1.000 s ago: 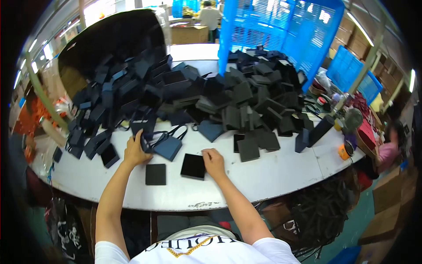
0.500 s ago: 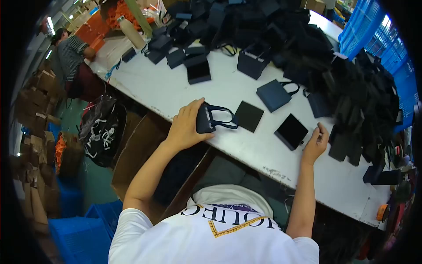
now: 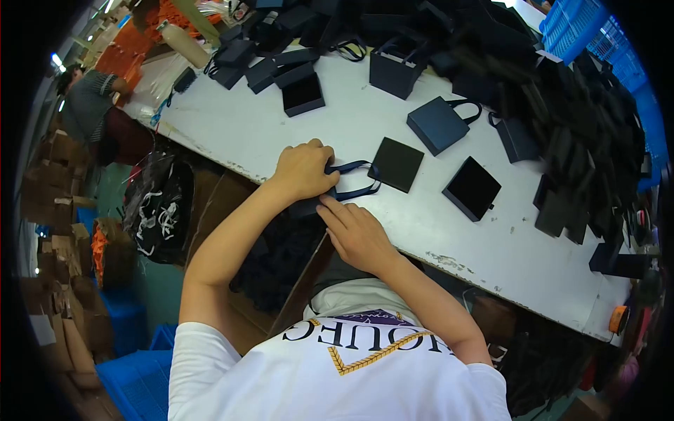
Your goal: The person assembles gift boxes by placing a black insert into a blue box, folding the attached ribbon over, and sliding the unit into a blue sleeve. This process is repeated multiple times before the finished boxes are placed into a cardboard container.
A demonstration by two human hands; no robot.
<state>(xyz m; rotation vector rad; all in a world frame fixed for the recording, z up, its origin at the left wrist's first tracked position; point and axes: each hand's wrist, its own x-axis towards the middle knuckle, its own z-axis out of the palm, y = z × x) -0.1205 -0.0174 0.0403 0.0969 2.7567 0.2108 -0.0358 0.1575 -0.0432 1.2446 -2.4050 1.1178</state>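
Observation:
A small dark blue gift bag (image 3: 303,208) with ribbon handles lies at the table's near edge, mostly covered by my hands. My left hand (image 3: 305,170) is closed over its upper side, fingers curled near the handle (image 3: 354,167). From the other side my right hand (image 3: 357,231) has its fingertips on the bag by the handle's lower end; its thumb is hidden. To the right of the handles lies a flat black square piece (image 3: 397,165). Further right is an open black box (image 3: 472,188), and behind it a blue gift bag (image 3: 437,126) lies on its side.
A large heap of dark boxes and bags (image 3: 484,63) covers the table's back and right. Another open box (image 3: 303,91) and an upright bag (image 3: 394,74) stand behind my hands. Blue crates (image 3: 572,28) rise at the far right. A person (image 3: 95,105) is at the far left.
My right hand has moved left from beside the open black box to the small gift bag. My left hand has turned over the bag, which is now tipped lower at the table edge.

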